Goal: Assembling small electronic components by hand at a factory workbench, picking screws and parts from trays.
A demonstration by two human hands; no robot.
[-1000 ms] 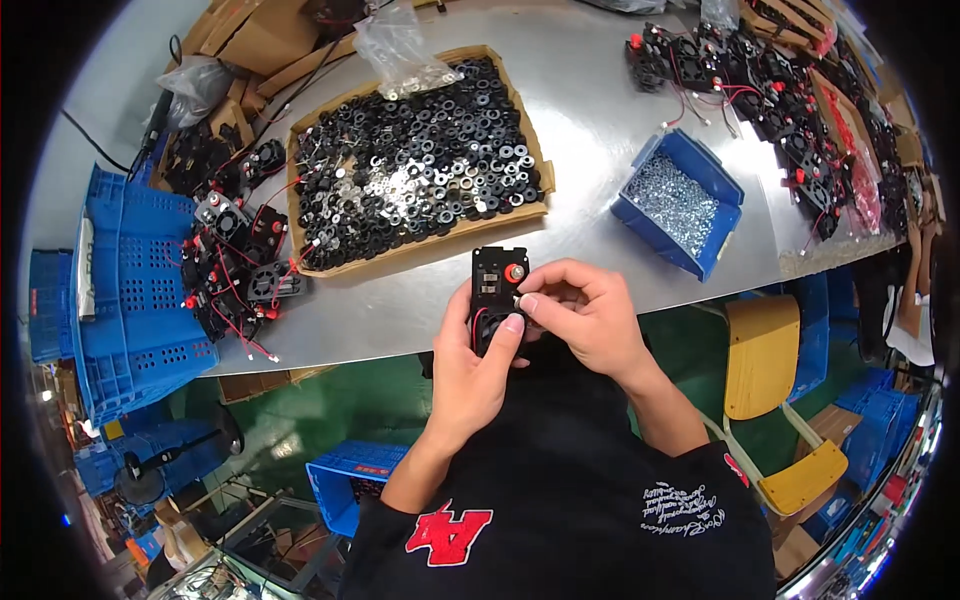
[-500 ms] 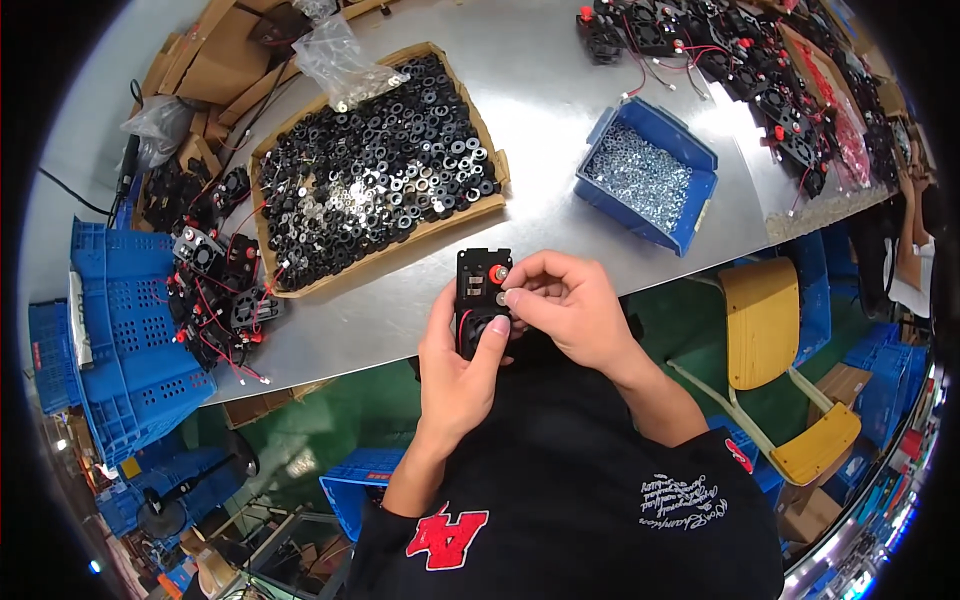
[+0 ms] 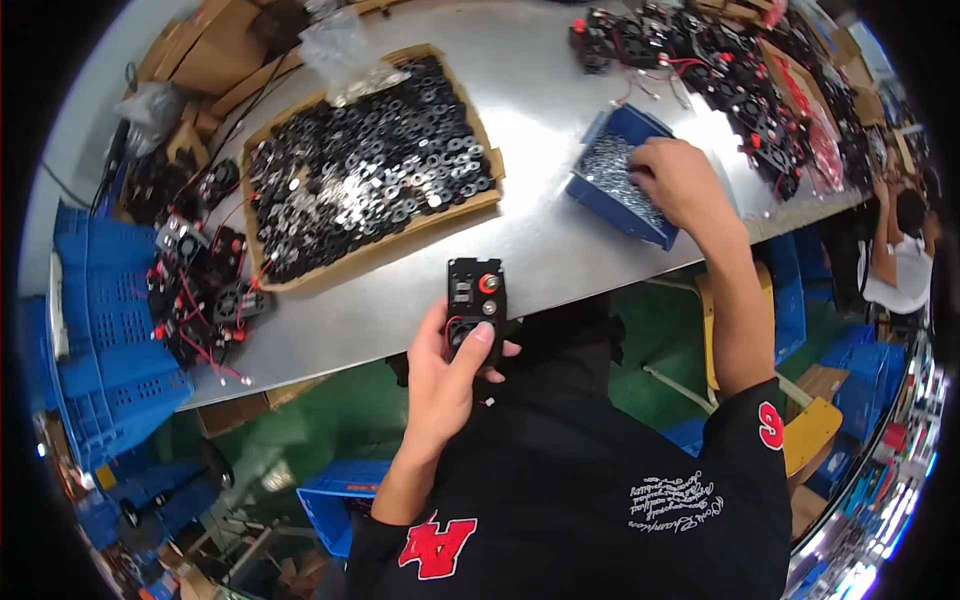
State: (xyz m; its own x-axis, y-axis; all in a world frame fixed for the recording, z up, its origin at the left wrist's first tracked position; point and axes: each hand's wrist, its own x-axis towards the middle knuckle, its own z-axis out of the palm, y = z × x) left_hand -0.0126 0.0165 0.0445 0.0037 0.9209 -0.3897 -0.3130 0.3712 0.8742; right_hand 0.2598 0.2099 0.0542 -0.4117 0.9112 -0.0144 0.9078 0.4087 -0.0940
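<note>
In my left hand (image 3: 445,365) I grip a black fan module (image 3: 477,290), held upright just off the table's front edge. My thumb presses on its lower part, by the round fan opening. A red-and-silver terminal sits near the module's top right, and a silver round piece lies just below it. A small white connector (image 3: 488,401) hangs below the module. My right hand (image 3: 680,180) reaches into the blue bin (image 3: 612,208) of small shiny metal nuts (image 3: 605,160). Its fingers are curled together and pointed down at the nuts; the fingertips are partly hidden.
A shallow cardboard tray (image 3: 372,245) of black and silver washers lies left on the metal table (image 3: 545,60). Fan modules with red wires pile up at left (image 3: 205,285) and far right (image 3: 720,80). A blue crate (image 3: 110,330) stands at left, a yellow chair (image 3: 812,435) at right.
My right hand has left the module and moved up and right into the blue bin. The silver round piece stays on the module, which my left hand still holds, slightly lower.
</note>
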